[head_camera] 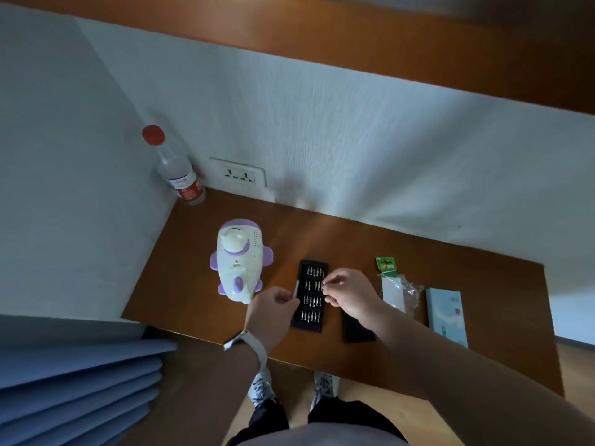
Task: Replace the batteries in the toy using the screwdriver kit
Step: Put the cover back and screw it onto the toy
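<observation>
- The toy (240, 260), a white and purple plane-like figure, lies on the wooden table (193, 284). It is just left of my left hand (273, 309) and a little beyond it, and neither hand touches it.
- The kit's black tray (309, 309), with its rows of bits, lies right of the toy, below and between my two hands.
- My left hand curls its fingers round a thin pale screwdriver handle (297, 288), which sticks up over the tray's left edge.
- My right hand (349, 294) pinches a small bit (323, 286) between thumb and forefinger over the tray's right edge. The bit is too small to tell its kind.
- A flat black cover (359, 329) lies just right of the tray, partly under my right forearm.
- Farther right lie a green-topped battery pack (385, 264) and a light blue box (446, 313).
- A red-capped bottle (180, 175) stands in the far left corner, near a wall socket (238, 173).
</observation>
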